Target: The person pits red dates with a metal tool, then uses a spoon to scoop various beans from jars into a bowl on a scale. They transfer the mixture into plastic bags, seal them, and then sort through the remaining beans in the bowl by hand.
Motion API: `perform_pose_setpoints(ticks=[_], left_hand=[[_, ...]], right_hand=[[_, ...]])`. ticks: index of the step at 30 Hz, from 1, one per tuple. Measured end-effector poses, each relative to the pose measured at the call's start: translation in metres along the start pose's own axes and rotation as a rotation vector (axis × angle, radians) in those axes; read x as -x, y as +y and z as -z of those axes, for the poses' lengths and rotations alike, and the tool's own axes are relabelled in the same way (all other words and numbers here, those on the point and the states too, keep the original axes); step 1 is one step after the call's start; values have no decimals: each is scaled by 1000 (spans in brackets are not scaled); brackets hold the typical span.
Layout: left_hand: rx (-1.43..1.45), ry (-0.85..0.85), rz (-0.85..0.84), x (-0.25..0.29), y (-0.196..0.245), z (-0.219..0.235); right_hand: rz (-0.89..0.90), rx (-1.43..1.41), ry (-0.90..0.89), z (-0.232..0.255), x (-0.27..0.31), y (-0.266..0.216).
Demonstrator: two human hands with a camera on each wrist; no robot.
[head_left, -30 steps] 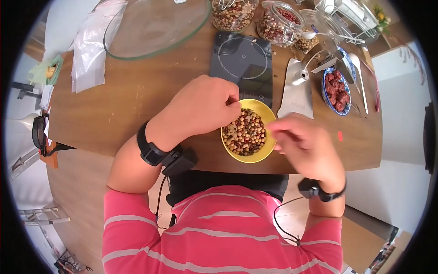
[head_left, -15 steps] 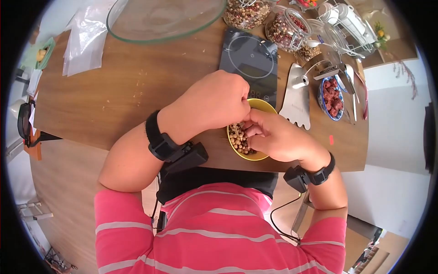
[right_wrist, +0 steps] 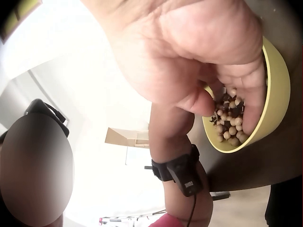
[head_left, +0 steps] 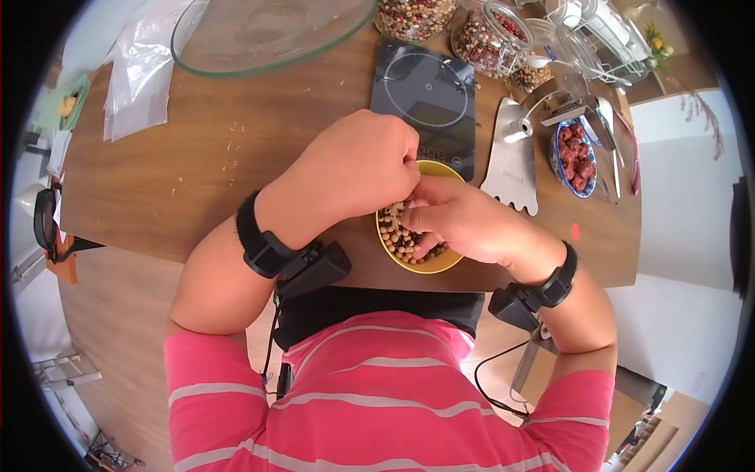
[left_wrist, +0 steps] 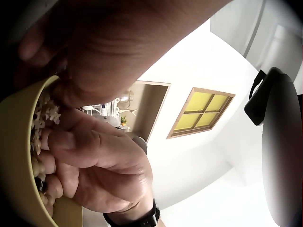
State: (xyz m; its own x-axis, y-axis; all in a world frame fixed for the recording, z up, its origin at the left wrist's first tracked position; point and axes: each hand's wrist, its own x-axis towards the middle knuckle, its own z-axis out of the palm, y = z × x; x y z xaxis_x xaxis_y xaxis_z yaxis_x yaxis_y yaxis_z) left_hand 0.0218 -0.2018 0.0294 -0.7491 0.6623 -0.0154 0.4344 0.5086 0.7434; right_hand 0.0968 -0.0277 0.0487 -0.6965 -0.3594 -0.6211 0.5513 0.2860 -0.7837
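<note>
A yellow bowl [head_left: 440, 263] of mixed dried beans [head_left: 399, 242], pale round ones among darker ones, stands near the table's front edge. My left hand [head_left: 354, 165] curls at the bowl's left far rim, thumb and fingers gripping it; from above its fingertips are hidden. My right hand [head_left: 472, 224] reaches in from the right. In the right wrist view, its extended fingers [right_wrist: 253, 101] dip among the beans, with the thumb apart from them. Pale jagged flakes [left_wrist: 49, 111] lie by the far wall in the left wrist view, close to the right thumb.
A black scale [head_left: 425, 94] lies behind the bowl, and a metal scraper [head_left: 510, 169] to its right. Farther right is a blue-and-white bowl [head_left: 556, 164] of dark red pieces. Glass jars [head_left: 489, 39], a large glass dish [head_left: 271, 63] and plastic bags [head_left: 141, 94] are at the back.
My right hand, blurred at the bowl's right side a second ago, has moved left into the bowl and its fingers are among the beans. My left hand stays at the rim.
</note>
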Motion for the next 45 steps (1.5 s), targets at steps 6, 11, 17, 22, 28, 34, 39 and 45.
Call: perform_pose_setpoints(ticks=[6, 11, 17, 22, 28, 34, 39, 45], left_hand=[[-22, -40, 29, 0, 2, 3], [-24, -73, 78, 0, 6, 7], [-26, -23, 29, -3, 1, 4], [-25, -28, 41, -3, 5, 3], [-21, 101, -27, -2, 4, -2], [90, -62, -151, 6, 19, 17], [26, -6, -368, 6, 11, 15], [-14, -92, -413, 4, 12, 18]], right_hand=[[-61, 25, -17, 6, -1, 0], [-4, -119, 13, 19, 13, -7], [54, -393, 47, 28, 21, 2], [100, -422, 20, 32, 22, 13], [102, -486, 34, 31, 27, 11], [151, -502, -25, 35, 23, 20], [223, -453, -56, 34, 19, 25], [205, -385, -29, 33, 24, 16]])
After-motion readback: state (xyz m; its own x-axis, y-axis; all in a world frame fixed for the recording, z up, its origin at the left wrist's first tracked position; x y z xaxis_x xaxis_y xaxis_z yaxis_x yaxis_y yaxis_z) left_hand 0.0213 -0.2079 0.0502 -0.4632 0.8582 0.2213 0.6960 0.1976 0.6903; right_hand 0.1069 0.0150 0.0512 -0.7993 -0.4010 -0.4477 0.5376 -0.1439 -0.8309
